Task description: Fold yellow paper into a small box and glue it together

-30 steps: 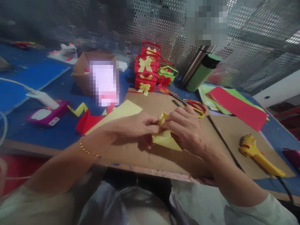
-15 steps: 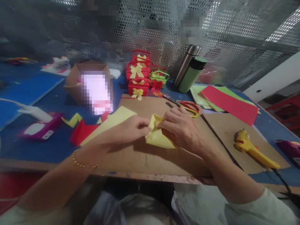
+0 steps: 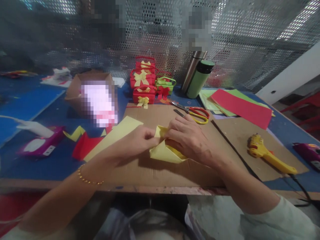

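Observation:
A piece of folded yellow paper [image 3: 167, 154], shaped like a small open box, is between my two hands over the cardboard sheet. My left hand [image 3: 138, 141] pinches its left edge between thumb and fingers. From the right, my right hand [image 3: 187, 136] grips the upper rim with curled fingers, which hide part of the folds. A flat strip of yellow paper [image 3: 127, 123] lies under and beyond my left forearm. Just past my right hand are scissors [image 3: 198, 115] with red and yellow handles and a dark flat blade [image 3: 178, 113].
A cardboard sheet [image 3: 155, 176] covers the blue table's middle. Small red boxes [image 3: 142, 80] with yellow bows and a green one [image 3: 166, 85] stand behind, beside a green flask [image 3: 203, 80]. A yellow glue gun [image 3: 271, 156] lies right, near red paper [image 3: 242, 108]. An open carton [image 3: 75, 91] stands left.
The camera view has shifted slightly. The yellow paper has tilted in my hands, showing more of its inside near my right fingers. Both hands keep their hold.

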Motion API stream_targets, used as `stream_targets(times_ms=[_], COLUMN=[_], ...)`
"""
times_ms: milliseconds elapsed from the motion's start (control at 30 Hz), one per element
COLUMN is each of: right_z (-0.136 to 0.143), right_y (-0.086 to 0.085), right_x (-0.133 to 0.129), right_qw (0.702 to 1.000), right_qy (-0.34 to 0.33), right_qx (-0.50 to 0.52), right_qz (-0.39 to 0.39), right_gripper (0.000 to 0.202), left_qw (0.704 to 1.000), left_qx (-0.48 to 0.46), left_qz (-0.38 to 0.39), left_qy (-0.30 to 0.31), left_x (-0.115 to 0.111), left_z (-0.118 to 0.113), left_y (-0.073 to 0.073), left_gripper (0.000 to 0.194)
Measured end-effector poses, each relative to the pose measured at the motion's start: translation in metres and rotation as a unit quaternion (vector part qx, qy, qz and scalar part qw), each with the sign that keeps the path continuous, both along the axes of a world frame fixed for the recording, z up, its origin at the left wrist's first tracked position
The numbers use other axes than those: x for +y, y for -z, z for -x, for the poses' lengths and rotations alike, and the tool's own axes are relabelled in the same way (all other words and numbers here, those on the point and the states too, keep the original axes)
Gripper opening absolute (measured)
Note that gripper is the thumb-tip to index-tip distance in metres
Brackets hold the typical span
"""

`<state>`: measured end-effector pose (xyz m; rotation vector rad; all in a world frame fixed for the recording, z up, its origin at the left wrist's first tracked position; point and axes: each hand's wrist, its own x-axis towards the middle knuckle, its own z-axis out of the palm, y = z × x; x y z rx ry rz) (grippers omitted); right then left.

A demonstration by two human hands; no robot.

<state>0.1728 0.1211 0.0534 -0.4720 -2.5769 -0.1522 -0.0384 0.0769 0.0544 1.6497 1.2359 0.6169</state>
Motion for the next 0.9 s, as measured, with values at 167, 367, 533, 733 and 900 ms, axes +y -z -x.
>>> stream_targets(times_ms=[167, 367, 533, 733, 900], right_z=[0.000, 0.004, 0.006, 0.006, 0.006], right_y=[0.003, 0.009, 0.009, 0.009, 0.012], right_x=[0.000, -0.003, -0.002, 0.002, 0.005], right_qw=[0.999, 0.997, 0.997, 0.997, 0.998], right_qy=[0.032, 0.067, 0.067, 0.065, 0.056], right_qx=[0.017, 0.023, 0.008, -0.007, 0.027], right_qz=[0.004, 0.000, 0.022, 0.034, 0.025], right_gripper=[0.016, 0.017, 0.018, 0.027, 0.019], left_qw=[1.000, 0.999, 0.986, 0.982, 0.988], left_qx=[0.017, 0.019, -0.064, -0.079, -0.065], left_qz=[-0.009, 0.027, 0.112, 0.133, 0.128], left_qy=[0.013, 0.042, 0.104, 0.113, 0.054], left_x=[-0.001, -0.001, 0.003, 0.002, -0.006], left_z=[0.003, 0.004, 0.007, 0.005, -0.002], left_y=[0.000, -0.003, -0.002, 0.000, -0.005], left_gripper=[0.033, 0.045, 0.046, 0.068, 0.041])
